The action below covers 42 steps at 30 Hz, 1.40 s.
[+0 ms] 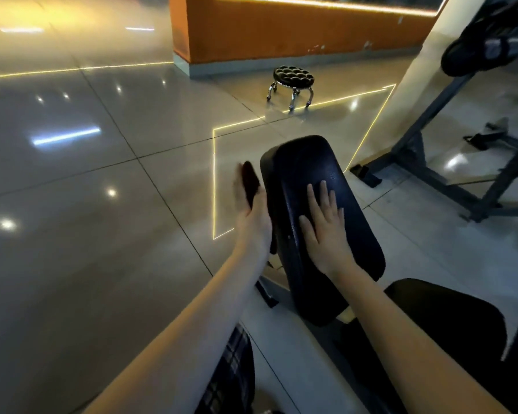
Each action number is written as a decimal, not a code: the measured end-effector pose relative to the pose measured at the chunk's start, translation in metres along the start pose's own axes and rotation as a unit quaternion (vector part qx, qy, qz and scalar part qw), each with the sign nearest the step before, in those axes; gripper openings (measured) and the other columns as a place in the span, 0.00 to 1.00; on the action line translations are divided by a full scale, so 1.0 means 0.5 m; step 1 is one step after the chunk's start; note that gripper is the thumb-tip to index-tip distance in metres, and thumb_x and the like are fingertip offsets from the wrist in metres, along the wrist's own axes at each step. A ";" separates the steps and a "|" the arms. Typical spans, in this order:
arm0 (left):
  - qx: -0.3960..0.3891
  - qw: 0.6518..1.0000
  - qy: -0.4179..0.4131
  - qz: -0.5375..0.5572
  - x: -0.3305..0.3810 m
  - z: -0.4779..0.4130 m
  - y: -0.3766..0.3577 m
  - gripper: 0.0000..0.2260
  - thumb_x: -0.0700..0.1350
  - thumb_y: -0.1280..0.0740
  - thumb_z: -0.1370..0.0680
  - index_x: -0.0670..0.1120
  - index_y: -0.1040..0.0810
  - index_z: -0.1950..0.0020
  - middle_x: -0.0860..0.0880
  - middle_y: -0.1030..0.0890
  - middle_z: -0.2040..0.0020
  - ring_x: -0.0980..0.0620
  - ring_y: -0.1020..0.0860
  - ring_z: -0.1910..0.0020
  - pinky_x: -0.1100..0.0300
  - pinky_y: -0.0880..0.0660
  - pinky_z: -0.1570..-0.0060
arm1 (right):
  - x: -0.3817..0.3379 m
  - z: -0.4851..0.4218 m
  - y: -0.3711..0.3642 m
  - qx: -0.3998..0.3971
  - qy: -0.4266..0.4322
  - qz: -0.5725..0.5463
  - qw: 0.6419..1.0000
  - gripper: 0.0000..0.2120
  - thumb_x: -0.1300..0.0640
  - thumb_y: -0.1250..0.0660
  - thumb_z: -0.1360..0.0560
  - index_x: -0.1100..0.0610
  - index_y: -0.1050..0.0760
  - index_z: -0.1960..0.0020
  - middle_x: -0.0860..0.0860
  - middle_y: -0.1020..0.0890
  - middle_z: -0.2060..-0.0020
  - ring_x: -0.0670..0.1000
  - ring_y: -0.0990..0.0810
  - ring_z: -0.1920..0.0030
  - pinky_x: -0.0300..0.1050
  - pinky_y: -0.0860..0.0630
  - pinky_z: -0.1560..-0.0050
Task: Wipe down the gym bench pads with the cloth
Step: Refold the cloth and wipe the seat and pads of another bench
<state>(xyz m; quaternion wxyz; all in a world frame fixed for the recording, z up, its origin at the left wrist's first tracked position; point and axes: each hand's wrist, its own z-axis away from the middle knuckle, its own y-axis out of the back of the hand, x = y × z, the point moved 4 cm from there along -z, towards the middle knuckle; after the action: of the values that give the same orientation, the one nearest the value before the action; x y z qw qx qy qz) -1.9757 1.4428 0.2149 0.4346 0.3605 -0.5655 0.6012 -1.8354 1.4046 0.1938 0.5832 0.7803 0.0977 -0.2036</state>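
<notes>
the person leans over the gym bench with both bare arms stretched out. the right hand [326, 231] lies flat on the upper face of the long black back pad [308, 162], fingers straight and spread, palm down, its grip released and nothing in it. the left hand [251, 216] is just beside the pad's left edge, turned on its side, and its grip is closed on a dark cloth [249, 182], held between thumb and fingers (the cloth is blurred, so its folds are hard to make out). the cloth sits off the pad's side and seems apart from it, though i cannot tell for sure. the pad itself is tilted, its far end raised and rounded, its near end dropping toward a second black seat pad [449, 318] at the lower right, partly hidden by the right forearm.

under it all spreads a glossy tiled floor [72, 180] throwing back spots of lamp light and a thin glowing line [214, 180] bent into a corner. farther off, near an orange wall [281, 28], stands a small round stool [293, 76] on chrome legs. to the right rises the dark metal frame [425, 150] of another machine. a bit of plaid fabric [231, 369] shows under the left forearm.
</notes>
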 end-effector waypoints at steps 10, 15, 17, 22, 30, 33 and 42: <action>-0.043 0.937 -0.263 -0.224 -0.107 -0.004 -0.039 0.23 0.40 0.43 0.17 0.44 0.43 0.22 0.46 0.50 0.20 0.66 0.53 0.24 0.74 0.49 0.30 | 0.035 0.015 -0.049 0.115 0.023 0.042 0.992 0.25 0.46 0.57 0.19 0.48 0.51 0.23 0.48 0.50 0.23 0.47 0.55 0.23 0.52 0.57 0.24; -0.094 0.941 -0.213 -0.246 -0.244 0.136 -0.014 0.24 0.55 0.50 0.17 0.64 0.55 0.23 0.58 0.58 0.21 0.53 0.55 0.21 0.57 0.48 0.25 | 0.039 0.011 -0.051 0.122 0.020 0.046 0.991 0.26 0.44 0.58 0.20 0.47 0.51 0.23 0.49 0.49 0.23 0.48 0.54 0.23 0.52 0.57 0.24; -0.078 0.941 -0.208 -0.255 -0.252 0.142 -0.016 0.24 0.56 0.51 0.17 0.62 0.56 0.22 0.57 0.58 0.20 0.52 0.54 0.21 0.59 0.48 0.25 | 0.040 0.012 -0.052 0.124 0.020 0.046 0.991 0.26 0.44 0.58 0.20 0.47 0.51 0.23 0.49 0.49 0.23 0.48 0.55 0.23 0.51 0.58 0.24; -0.039 0.961 -0.153 -0.229 -0.170 0.058 -0.042 0.28 0.50 0.48 0.16 0.48 0.59 0.22 0.49 0.59 0.20 0.55 0.60 0.22 0.72 0.59 0.28 | 0.038 0.014 -0.050 0.124 0.020 0.042 0.991 0.26 0.45 0.58 0.20 0.49 0.51 0.23 0.49 0.50 0.23 0.47 0.55 0.23 0.49 0.59 0.24; -0.043 0.931 -0.234 -0.276 -0.087 -0.022 -0.055 0.26 0.44 0.45 0.16 0.38 0.52 0.22 0.40 0.52 0.21 0.47 0.55 0.21 0.72 0.59 0.28 | 0.032 0.015 -0.046 0.130 0.017 0.036 0.991 0.25 0.47 0.57 0.19 0.50 0.50 0.23 0.49 0.49 0.23 0.48 0.54 0.23 0.51 0.57 0.24; -0.108 0.912 -0.254 -0.303 -0.179 0.082 -0.028 0.28 0.48 0.47 0.16 0.44 0.57 0.21 0.45 0.57 0.20 0.49 0.57 0.21 0.60 0.53 0.24 | 0.037 0.013 -0.047 0.132 0.019 0.042 0.990 0.26 0.46 0.57 0.20 0.50 0.49 0.23 0.50 0.49 0.23 0.48 0.54 0.23 0.52 0.57 0.24; -0.114 0.943 -0.169 -0.263 -0.244 0.171 -0.012 0.28 0.59 0.51 0.19 0.63 0.65 0.24 0.55 0.62 0.21 0.55 0.59 0.22 0.59 0.52 0.24 | 0.040 0.009 -0.048 0.132 0.016 0.039 0.990 0.25 0.46 0.56 0.20 0.49 0.49 0.23 0.49 0.48 0.23 0.48 0.53 0.23 0.51 0.57 0.24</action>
<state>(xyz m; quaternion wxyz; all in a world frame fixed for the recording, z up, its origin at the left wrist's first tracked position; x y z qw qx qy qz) -1.9311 1.3440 0.1129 0.5138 0.5405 -0.5803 0.3273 -1.8277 1.4056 0.1632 0.4810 0.8568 0.0487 -0.1794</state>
